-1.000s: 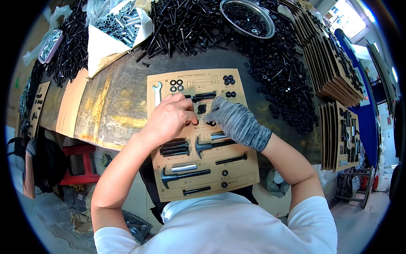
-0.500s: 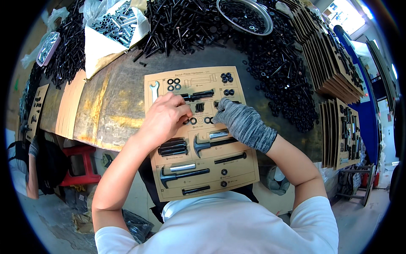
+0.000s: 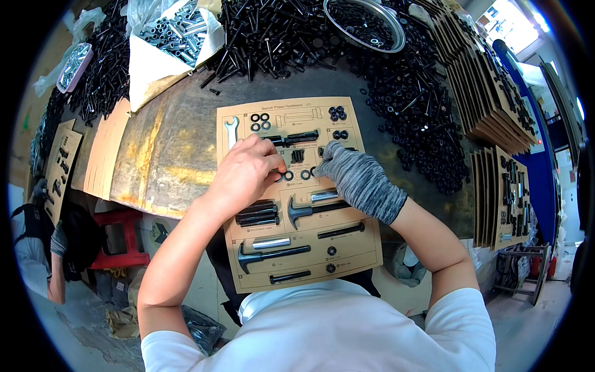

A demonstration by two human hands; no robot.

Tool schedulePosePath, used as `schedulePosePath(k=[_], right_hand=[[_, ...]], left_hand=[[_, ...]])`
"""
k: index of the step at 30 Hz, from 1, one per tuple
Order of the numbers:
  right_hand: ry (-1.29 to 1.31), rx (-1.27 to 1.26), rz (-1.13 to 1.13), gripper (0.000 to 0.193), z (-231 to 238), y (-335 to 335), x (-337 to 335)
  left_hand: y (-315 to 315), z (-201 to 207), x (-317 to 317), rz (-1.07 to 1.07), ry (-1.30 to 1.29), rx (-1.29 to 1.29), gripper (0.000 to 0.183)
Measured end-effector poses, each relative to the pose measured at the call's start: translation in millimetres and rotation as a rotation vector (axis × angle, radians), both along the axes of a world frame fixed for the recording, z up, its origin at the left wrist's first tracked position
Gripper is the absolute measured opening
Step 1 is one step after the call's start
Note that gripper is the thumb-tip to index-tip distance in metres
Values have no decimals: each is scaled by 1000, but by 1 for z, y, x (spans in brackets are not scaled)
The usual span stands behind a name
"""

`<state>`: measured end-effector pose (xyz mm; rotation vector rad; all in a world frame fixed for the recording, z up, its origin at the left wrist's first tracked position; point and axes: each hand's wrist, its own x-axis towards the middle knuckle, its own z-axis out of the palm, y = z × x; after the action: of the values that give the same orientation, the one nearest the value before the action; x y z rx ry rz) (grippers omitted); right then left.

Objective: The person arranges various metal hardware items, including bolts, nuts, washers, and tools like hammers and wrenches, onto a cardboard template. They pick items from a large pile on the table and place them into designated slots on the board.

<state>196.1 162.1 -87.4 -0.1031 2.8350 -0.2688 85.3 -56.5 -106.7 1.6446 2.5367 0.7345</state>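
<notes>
A brown cardboard hardware card [image 3: 367, 263] lies before me, overhanging the table's near edge. My bare left hand [image 3: 248, 167] is closed over its left middle, fingertips bunched beside a row of black washers [image 3: 289, 176]. From the right, my grey-gloved right hand [image 3: 362, 181] reaches in with bent fingers pressed together at the row's other end. What either hand pinches is hidden. Around them on the card are an open-ended wrench [image 3: 232, 129], long black bolts [image 3: 258, 215], T-shaped black pins [image 3: 273, 253], silver tubes [image 3: 271, 243], and black nuts [image 3: 338, 113].
Black bolts [image 3: 266, 37] and nuts [image 3: 427, 136] are heaped across the far table. A metal bowl [image 3: 401, 37] and a white bag of silver tubes [image 3: 144, 77] stand there. Stacked cards [image 3: 496, 118] rise at right. Another person's gloved hand [image 3: 59, 240] is at left beside a red stool [image 3: 118, 239].
My hands stay at the washer row, with the view shifted slightly. At far left, the other person's hands have moved, and their hardware card has shifted, with a second card edge showing.
</notes>
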Motion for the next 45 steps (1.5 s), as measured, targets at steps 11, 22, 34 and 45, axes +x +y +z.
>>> schedulePosePath(k=[11,22,34,45], right_hand=[[67,-59,42,28,-7,1,-3],[75,-111,58,32,-11,3,-2],[842,-568,-543,30,88,179,-156],[735,-254,-389,26,21,187,-99]], left_hand=[[7,-2,7,-133,15,20,24],[10,-6,8,-98,21,25,25],[15,29,10,56,-50,144,22],[12,38,-24,248,-95,191,16]])
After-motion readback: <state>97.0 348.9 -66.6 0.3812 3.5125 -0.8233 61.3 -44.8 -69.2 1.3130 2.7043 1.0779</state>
